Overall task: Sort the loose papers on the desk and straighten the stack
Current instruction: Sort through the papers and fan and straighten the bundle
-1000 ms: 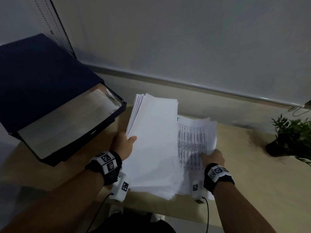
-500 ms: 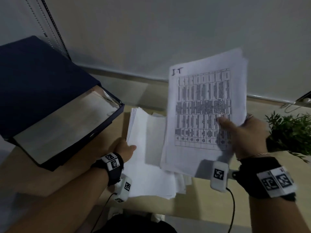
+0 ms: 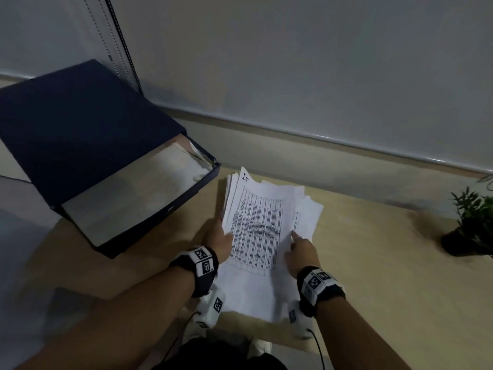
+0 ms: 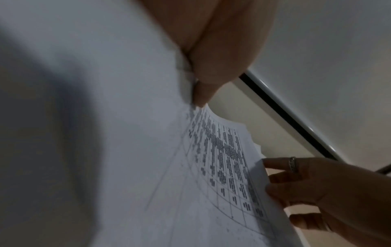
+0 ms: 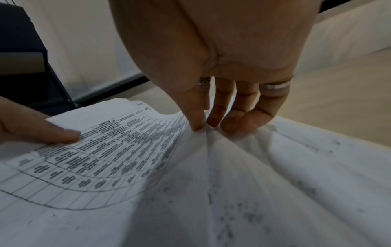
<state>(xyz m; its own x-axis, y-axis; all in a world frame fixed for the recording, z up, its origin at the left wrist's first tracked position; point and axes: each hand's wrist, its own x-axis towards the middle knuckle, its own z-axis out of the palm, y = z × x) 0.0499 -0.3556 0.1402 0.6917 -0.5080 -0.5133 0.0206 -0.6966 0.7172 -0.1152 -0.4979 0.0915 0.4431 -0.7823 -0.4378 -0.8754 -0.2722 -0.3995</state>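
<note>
The left hand (image 3: pixel 219 240) gripped the left edge of the white printed-table paper stack (image 3: pixel 256 231) on the pale wooden desk (image 3: pixel 386 263); the right hand (image 3: pixel 302 252) pinched the top sheet's right edge.

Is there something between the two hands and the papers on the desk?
No, nothing visible. The left hand grips the left edge of the papers, and the right hand pinches the top printed sheet at its right edge.

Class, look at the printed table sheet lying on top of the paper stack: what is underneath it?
Under the printed table sheet more white sheets fan out unevenly, resting on the desk. Their printing is mostly covered, so the contents cannot be read.
</note>
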